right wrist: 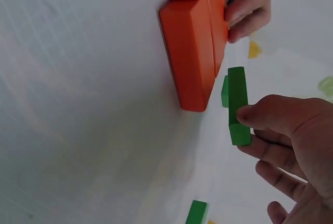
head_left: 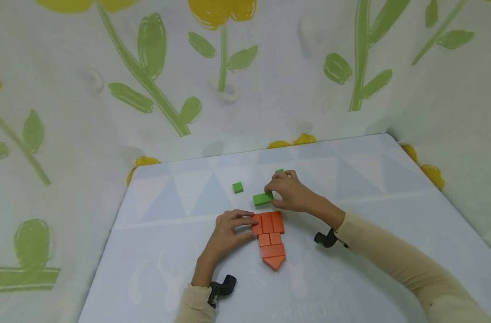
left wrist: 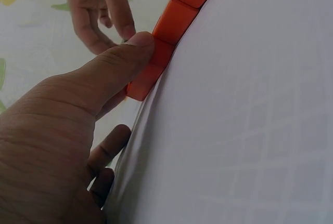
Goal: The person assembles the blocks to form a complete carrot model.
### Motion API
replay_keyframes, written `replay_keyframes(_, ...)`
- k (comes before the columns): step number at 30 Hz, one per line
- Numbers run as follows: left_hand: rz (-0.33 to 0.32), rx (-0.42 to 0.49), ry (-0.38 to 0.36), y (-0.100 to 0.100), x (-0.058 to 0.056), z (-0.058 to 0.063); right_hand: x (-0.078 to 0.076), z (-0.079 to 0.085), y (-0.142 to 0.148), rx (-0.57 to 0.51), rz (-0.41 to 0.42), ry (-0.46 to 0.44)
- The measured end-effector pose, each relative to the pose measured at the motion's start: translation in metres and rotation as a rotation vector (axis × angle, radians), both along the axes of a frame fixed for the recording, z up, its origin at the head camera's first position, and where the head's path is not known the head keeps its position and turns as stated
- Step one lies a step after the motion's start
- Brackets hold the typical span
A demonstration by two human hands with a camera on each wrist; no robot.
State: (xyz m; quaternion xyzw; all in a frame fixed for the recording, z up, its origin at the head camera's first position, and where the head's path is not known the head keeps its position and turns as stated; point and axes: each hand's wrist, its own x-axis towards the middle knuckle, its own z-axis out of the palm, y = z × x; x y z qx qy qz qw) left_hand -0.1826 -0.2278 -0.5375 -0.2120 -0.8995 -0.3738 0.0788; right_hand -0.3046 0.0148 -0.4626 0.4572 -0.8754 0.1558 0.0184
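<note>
My right hand (head_left: 287,193) pinches a green rectangular block (head_left: 263,199) between thumb and fingers, just beyond the top row of orange blocks; the right wrist view shows the thumb on the green block's face (right wrist: 238,91). My left hand (head_left: 228,231) is at the left side of the orange arrangement (head_left: 266,223), thumb and fingertips at opposite ends of its leftmost orange block (head_left: 256,229). The flat arrangement has upright blocks in a row, two small squares below, then a wide block, and an orange triangle (head_left: 274,262) pointing toward me. Fingers partly cover the leftmost block.
A small green cube (head_left: 238,187) lies on the table beyond my left hand. Another green block (head_left: 279,171) shows partly behind my right hand. The pale patterned table (head_left: 168,260) ends at a flower-printed cloth (head_left: 269,98) on the far side.
</note>
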Motion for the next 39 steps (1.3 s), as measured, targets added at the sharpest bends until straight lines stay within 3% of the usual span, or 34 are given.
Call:
replay_keyframes(19, 0.001, 0.008, -0.029, -0.003, -0.003, 0.003, 0.009, -0.011, 0.004, 0.014, 0.041, -0.043)
replay_keyframes(27, -0.013, 0.021, 0.015, -0.001, -0.004, 0.001, 0.01, -0.014, 0.007, 0.036, 0.016, -0.102)
replay_keyframes(33, -0.012, 0.02, 0.036, -0.001, -0.003, 0.0, 0.003, -0.01, 0.005, 0.006, -0.011, -0.118)
replay_keyframes(39, -0.005, 0.022, 0.01, 0.0, -0.002, 0.0, -0.012, -0.003, -0.014, -0.06, -0.048, -0.11)
